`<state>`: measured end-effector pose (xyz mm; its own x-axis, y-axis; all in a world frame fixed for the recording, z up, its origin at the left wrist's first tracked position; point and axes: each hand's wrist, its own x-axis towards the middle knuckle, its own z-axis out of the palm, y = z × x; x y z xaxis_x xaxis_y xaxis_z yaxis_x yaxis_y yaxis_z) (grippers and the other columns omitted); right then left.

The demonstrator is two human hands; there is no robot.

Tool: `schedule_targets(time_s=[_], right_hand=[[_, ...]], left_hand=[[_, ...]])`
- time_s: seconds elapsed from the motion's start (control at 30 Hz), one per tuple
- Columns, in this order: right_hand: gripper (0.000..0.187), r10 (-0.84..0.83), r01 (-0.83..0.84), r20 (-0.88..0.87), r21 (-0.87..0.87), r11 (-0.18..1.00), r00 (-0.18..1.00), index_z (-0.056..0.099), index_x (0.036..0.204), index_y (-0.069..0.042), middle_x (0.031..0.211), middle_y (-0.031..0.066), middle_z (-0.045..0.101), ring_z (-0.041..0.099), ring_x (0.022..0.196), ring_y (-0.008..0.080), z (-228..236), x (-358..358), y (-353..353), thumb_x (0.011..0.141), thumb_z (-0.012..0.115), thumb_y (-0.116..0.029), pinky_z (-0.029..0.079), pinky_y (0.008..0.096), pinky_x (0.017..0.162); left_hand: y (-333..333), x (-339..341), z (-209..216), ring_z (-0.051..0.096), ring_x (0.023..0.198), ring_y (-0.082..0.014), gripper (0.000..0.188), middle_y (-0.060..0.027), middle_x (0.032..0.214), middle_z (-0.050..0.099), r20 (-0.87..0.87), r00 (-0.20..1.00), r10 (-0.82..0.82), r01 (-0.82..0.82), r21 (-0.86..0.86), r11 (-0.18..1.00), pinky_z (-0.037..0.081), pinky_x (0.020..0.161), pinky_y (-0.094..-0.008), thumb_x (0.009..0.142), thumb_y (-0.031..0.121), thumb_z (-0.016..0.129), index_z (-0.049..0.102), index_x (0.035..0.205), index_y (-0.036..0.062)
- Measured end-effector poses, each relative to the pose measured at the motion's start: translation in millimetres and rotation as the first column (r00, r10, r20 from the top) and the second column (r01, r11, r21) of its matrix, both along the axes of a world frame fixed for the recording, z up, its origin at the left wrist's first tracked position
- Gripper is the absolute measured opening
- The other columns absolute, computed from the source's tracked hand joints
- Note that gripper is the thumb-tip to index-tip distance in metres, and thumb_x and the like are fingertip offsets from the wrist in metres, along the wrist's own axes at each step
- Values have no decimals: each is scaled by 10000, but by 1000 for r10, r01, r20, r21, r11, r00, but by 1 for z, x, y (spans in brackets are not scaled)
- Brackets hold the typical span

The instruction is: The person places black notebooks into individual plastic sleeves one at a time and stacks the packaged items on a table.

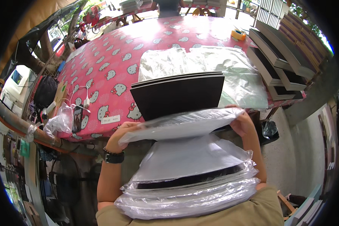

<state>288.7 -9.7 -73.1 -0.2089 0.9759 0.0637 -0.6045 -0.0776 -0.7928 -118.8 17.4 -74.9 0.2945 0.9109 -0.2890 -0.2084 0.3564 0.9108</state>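
Observation:
A clear plastic bag [184, 122] is stretched between my two hands, its far edge against the lower part of a few black boards [177, 94]. These boards lean upright at the table's near edge. Whether their lower end is inside the bag, I cannot tell. My left hand [121, 136] is closed on the bag's left side, and my right hand [242, 123] grips its right side, fingers partly behind the plastic. Below, close to my body, rests a stack of plastic-wrapped boards [188, 199], with a black edge showing between layers.
Flat clear plastic bags [233, 67] lie on the pink patterned table [113, 56]. A tape roll [238, 34] sits at the far right, near stacked black boards [267, 64]. On the left are a phone [77, 117], a white cable [87, 101] and crumpled plastic [62, 120].

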Motion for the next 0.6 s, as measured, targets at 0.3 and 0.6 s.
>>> schedule_targets(time_s=[0.3,0.6], right_hand=[[151,22,28,131,-364,931,991,532,935,-52,713,36,574,546,641,89,-227,15,-4,826,543,-156,437,230,548],[171,-177,387,977,211,898,-122,521,940,-7,768,106,601,584,744,174,-235,-24,16,809,495,-113,447,325,611]], left_hand=[[6,12,-169,544,623,-103,265,-55,710,606,-367,883,-291,334,57,941,420,566,-257,792,264,574,634,809,6],[19,15,-255,587,665,-235,397,-142,717,610,-744,658,-110,131,-31,991,439,625,-308,687,324,627,595,833,-43]])
